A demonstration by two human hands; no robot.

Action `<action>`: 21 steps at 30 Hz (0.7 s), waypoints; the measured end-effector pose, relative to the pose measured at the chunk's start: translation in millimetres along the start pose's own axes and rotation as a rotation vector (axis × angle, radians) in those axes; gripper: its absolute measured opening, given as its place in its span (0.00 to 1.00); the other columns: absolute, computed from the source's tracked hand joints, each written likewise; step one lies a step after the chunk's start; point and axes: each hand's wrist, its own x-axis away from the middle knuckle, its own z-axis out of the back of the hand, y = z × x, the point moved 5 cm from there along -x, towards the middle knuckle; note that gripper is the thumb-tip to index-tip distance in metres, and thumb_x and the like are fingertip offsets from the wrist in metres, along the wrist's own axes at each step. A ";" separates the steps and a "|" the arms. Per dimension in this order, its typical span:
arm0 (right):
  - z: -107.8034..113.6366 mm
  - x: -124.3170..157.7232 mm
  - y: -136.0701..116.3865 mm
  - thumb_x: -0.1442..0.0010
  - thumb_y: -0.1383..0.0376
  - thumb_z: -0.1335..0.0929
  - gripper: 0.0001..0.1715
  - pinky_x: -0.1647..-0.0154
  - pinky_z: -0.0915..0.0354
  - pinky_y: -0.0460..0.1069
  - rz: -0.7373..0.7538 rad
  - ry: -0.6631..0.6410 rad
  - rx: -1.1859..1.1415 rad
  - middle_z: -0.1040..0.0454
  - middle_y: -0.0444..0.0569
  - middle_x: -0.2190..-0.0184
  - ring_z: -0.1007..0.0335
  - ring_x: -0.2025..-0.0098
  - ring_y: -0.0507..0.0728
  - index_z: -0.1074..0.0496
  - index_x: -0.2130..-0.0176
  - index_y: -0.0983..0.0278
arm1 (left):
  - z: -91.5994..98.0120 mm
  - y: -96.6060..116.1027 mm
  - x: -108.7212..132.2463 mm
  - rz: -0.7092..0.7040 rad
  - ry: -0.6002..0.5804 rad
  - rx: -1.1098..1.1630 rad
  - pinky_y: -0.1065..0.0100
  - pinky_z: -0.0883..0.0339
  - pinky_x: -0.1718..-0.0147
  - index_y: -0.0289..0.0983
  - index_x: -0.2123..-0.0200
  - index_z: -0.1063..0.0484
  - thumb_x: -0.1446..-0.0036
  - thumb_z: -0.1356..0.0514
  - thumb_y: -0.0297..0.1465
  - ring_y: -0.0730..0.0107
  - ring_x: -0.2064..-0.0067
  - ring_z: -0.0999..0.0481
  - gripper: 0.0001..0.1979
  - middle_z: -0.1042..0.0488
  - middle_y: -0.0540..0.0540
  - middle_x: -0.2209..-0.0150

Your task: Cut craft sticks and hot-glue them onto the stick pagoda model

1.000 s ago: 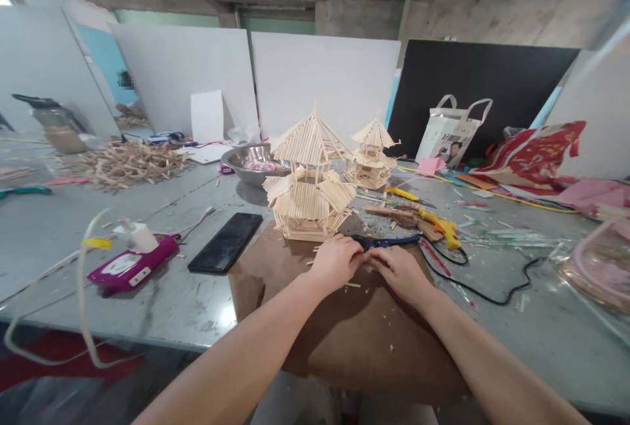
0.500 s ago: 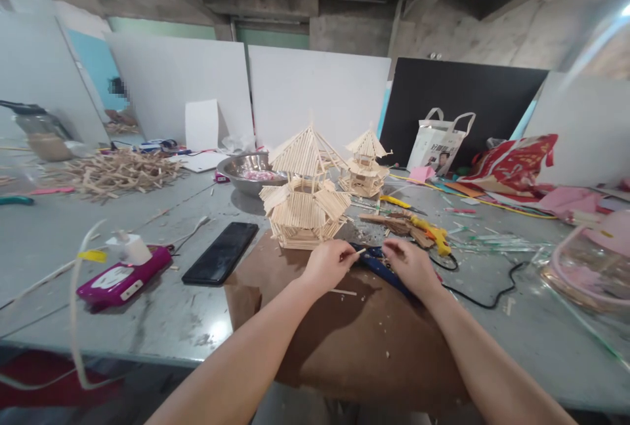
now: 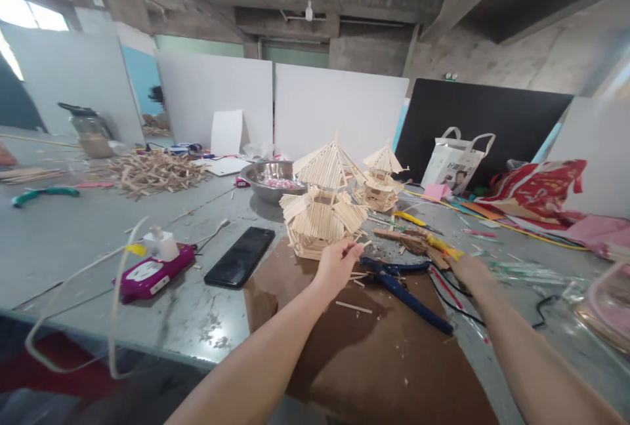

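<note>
My left hand [image 3: 338, 264] pinches a short thin wooden stick [image 3: 365, 244] between thumb and fingertips, just in front of a pavilion model [image 3: 322, 218] built of small sticks. At the right, my right hand [image 3: 470, 275] is on the handle end of a yellow glue gun [image 3: 440, 246], its fingers partly hidden and slightly blurred. Blue-handled pliers [image 3: 411, 300] lie with spread handles on a brown sheet [image 3: 374, 359] between my hands. A loose stick [image 3: 353, 307] and small offcuts lie beside them.
A second stick pavilion [image 3: 378, 182] and a metal bowl [image 3: 273, 182] stand behind. To the left are a black phone [image 3: 240, 256], a purple power strip [image 3: 157, 273] with a looping white cable, and a stick pile [image 3: 155, 172]. A black cord [image 3: 465, 310] runs near my right forearm.
My right hand has moved right, from beside the pliers to the glue gun, uncovering the pliers. My left hand still holds the stick. The camera view has shifted left and up.
</note>
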 end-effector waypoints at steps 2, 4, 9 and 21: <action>-0.5 -2.1 7.0 0.66 0.59 0.30 0.18 0.68 0.40 0.59 -0.094 -0.016 -0.013 0.38 0.48 0.88 0.34 0.66 0.67 0.43 0.88 0.62 | 2.1 1.0 -0.4 0.027 0.014 0.049 0.76 0.49 0.81 0.33 0.77 0.33 0.52 0.49 0.38 0.81 0.81 0.43 0.14 0.38 0.53 0.83; -0.1 -0.2 11.7 0.63 0.58 0.31 0.17 0.77 0.38 0.53 -0.186 -0.030 -0.060 0.43 0.43 0.92 0.33 0.75 0.61 0.44 0.86 0.62 | 3.8 2.2 -1.1 0.059 0.029 0.114 0.76 0.49 0.82 0.33 0.78 0.34 0.53 0.48 0.38 0.81 0.82 0.43 0.13 0.39 0.54 0.84; 6.5 14.0 7.7 0.58 0.62 0.33 0.12 0.88 0.41 0.44 -0.265 -0.030 -0.288 0.42 0.38 0.91 0.41 0.87 0.50 0.43 0.80 0.63 | 4.1 1.3 -2.8 0.165 0.042 0.347 0.77 0.51 0.85 0.33 0.79 0.36 0.55 0.46 0.36 0.83 0.85 0.46 0.11 0.41 0.55 0.85; 7.4 39.6 -19.4 0.60 0.66 0.34 0.14 0.81 0.35 0.45 -0.115 -0.007 -0.508 0.31 0.43 0.82 0.32 0.80 0.53 0.38 0.68 0.62 | 5.5 -4.3 -5.4 0.109 0.097 0.287 0.77 0.48 0.83 0.33 0.74 0.33 0.57 0.44 0.36 0.83 0.82 0.44 0.12 0.39 0.54 0.83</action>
